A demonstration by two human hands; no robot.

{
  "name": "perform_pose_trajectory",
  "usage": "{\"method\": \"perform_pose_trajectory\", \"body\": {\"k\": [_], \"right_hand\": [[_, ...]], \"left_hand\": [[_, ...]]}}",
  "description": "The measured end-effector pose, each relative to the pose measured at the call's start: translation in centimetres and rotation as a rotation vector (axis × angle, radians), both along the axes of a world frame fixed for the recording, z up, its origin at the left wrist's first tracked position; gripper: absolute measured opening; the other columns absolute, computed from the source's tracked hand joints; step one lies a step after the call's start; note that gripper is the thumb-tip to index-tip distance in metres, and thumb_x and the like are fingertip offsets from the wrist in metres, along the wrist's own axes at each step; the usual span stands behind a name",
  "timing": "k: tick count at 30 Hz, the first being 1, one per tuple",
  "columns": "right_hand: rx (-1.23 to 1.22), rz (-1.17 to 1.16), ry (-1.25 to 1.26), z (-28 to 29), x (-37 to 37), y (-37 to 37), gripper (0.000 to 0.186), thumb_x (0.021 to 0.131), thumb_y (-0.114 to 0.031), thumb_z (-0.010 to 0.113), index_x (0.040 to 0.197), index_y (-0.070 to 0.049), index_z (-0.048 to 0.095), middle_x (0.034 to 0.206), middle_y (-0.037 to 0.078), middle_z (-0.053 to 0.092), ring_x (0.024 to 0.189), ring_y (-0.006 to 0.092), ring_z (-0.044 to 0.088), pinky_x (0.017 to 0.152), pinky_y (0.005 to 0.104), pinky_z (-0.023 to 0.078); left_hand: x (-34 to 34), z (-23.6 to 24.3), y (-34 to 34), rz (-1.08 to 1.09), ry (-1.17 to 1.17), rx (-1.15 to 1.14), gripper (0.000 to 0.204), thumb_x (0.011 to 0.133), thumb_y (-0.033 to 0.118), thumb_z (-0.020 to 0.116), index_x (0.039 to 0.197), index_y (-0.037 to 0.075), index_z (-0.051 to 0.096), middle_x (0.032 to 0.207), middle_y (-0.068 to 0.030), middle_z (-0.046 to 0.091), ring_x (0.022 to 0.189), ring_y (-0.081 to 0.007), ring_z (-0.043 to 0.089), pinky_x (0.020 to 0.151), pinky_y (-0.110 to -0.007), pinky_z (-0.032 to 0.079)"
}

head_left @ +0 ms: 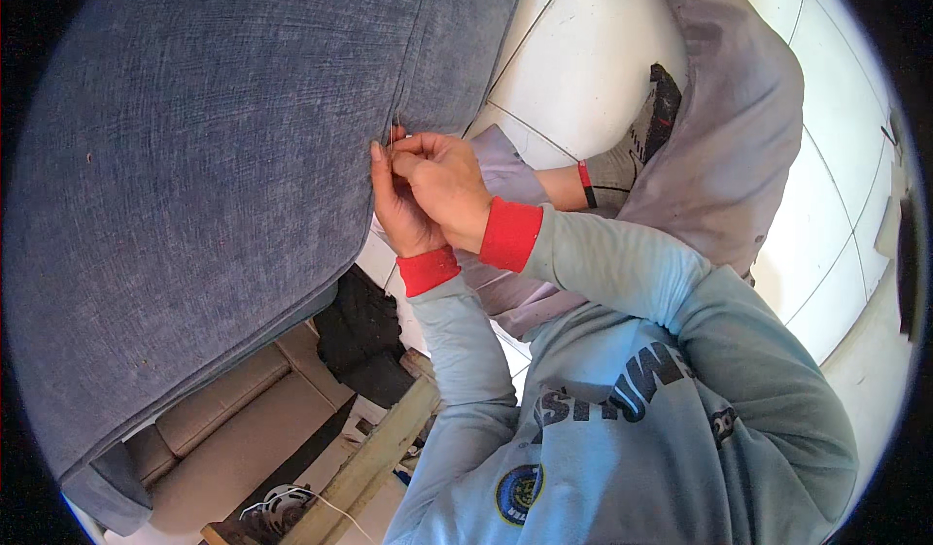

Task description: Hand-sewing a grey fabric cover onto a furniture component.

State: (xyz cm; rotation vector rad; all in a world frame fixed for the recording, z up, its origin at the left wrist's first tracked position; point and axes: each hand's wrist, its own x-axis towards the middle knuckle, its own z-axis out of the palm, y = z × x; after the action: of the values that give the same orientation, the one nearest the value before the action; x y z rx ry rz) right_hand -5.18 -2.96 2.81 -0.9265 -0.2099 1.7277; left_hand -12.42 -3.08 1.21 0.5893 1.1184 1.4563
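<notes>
My two hands are close together at the seamed edge of a blue-grey upholstered piece of furniture [204, 176]. My right hand [452, 178] is closed, its thumb and index finger pinched at the tips. From that pinch a thin thread-like strand [394, 123] rises along the fabric seam; whether it is thread or a needle is too fine to tell. Just beneath, my left hand [397, 213] has its fingers drawn together against the fabric edge, partly covered by the right hand. What lies between its fingertips is hidden.
My bent leg in grey trousers [729, 108] lies to the right, over white floor tiles [593, 40]. Lower left are a brown padded seat [243, 419], black cloth [360, 331], a wooden beam [374, 458] and a white cord [335, 508].
</notes>
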Motion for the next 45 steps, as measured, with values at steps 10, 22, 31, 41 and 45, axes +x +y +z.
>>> {"method": "perform_pose_trajectory", "body": {"k": [10,22,31,41,45], "right_hand": [[-0.065,-0.081,0.080,0.9,1.1,1.8,0.019,0.087,-0.010,0.070,0.099,0.004,0.065,0.081,0.008,0.066,0.071,0.0155,0.064,0.066,0.0284,0.053],[0.685,-0.388,-0.855,-2.2,7.7,5.4,0.028,0.079,-0.016,0.080,0.097,0.000,0.065,0.087,0.010,0.064,0.080,0.0203,0.062,0.072,0.0321,0.051],[0.874,-0.265,-0.990,-2.7,8.1,7.9,0.012,0.080,-0.012,0.074,0.085,-0.002,0.069,0.083,0.012,0.062,0.074,0.0253,0.062,0.069,0.0339,0.050],[0.639,-0.496,-0.860,-4.6,9.2,11.6,0.009,0.085,-0.008,0.069,0.085,0.001,0.066,0.085,0.012,0.066,0.073,0.0208,0.065,0.070,0.0310,0.051],[0.653,-0.449,-0.568,-3.0,12.0,12.0,0.015,0.098,-0.014,0.060,0.099,0.000,0.061,0.097,0.010,0.069,0.083,0.0182,0.067,0.084,0.0294,0.053]], "left_hand": [[0.6,0.4,-0.9,-0.037,-0.042,0.007,0.033,0.100,0.036,0.054,0.111,0.007,0.062,0.114,-0.0049,0.063,0.103,-0.0161,0.058,0.092,-0.034,0.044],[1.3,0.1,-1.6,0.042,0.079,-0.017,0.049,0.097,0.039,0.059,0.134,0.008,0.053,0.136,-0.0051,0.053,0.122,-0.0237,0.051,0.103,-0.043,0.041],[1.9,-0.4,-3.3,0.143,0.031,0.031,0.040,0.096,0.031,0.063,0.129,0.010,0.055,0.130,-0.0016,0.054,0.117,-0.0220,0.051,0.101,-0.043,0.042],[5.2,-1.1,-2.6,0.270,-0.269,0.099,0.031,0.094,0.032,0.066,0.123,0.019,0.060,0.126,0.0097,0.056,0.105,-0.0124,0.051,0.095,-0.038,0.044],[5.3,-1.7,-2.3,0.171,-0.327,0.106,0.027,0.095,0.031,0.065,0.120,0.022,0.062,0.121,0.0109,0.059,0.102,-0.0106,0.052,0.095,-0.038,0.044]]}}
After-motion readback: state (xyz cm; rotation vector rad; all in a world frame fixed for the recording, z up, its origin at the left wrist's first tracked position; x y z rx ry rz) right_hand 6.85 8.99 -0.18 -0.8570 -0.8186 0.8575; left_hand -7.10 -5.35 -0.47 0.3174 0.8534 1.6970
